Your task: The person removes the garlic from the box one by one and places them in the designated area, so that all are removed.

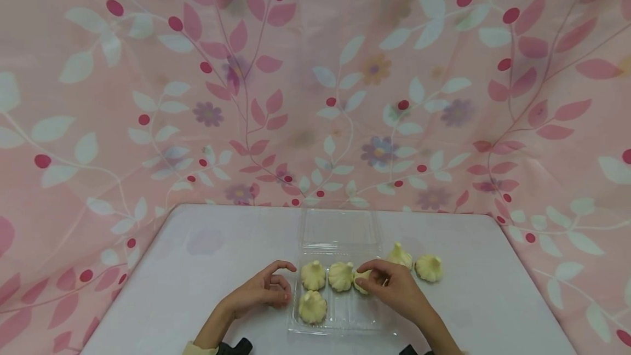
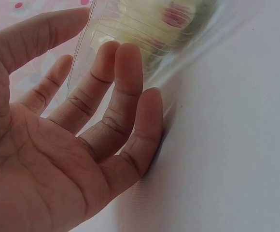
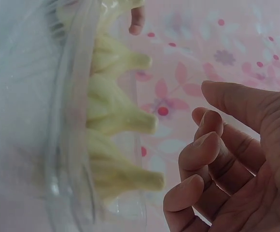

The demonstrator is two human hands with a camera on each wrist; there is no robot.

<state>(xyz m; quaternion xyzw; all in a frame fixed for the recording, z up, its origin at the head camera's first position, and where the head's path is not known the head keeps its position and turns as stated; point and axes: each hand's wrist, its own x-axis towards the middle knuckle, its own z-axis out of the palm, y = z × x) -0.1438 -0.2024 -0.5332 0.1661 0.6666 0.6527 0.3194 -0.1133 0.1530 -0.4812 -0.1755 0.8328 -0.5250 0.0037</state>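
A clear plastic box (image 1: pixel 340 314) holds pale yellow garlic bulbs: three along its far row, one at near left. My left hand (image 1: pixel 263 289) is beside the box's left wall, fingers loosely bent and holding nothing. In the left wrist view its fingertips (image 2: pixel 129 63) overlap the clear wall, with a bulb (image 2: pixel 154 21) behind. My right hand (image 1: pixel 391 286) is over the box's right side and partly hides the far row's right bulb (image 1: pixel 361 282). In the right wrist view the right hand's fingers (image 3: pixel 198 150) are loosely curled, apart from the row of bulbs (image 3: pixel 118 113).
The box's lid (image 1: pixel 340 229) lies folded back behind it. Two more garlic bulbs, one (image 1: pixel 399 256) behind the right hand and another (image 1: pixel 429 268) farther right, sit on the white table (image 1: pixel 197 267). A pink floral cloth (image 1: pixel 315 70) hangs along the table's back edge.
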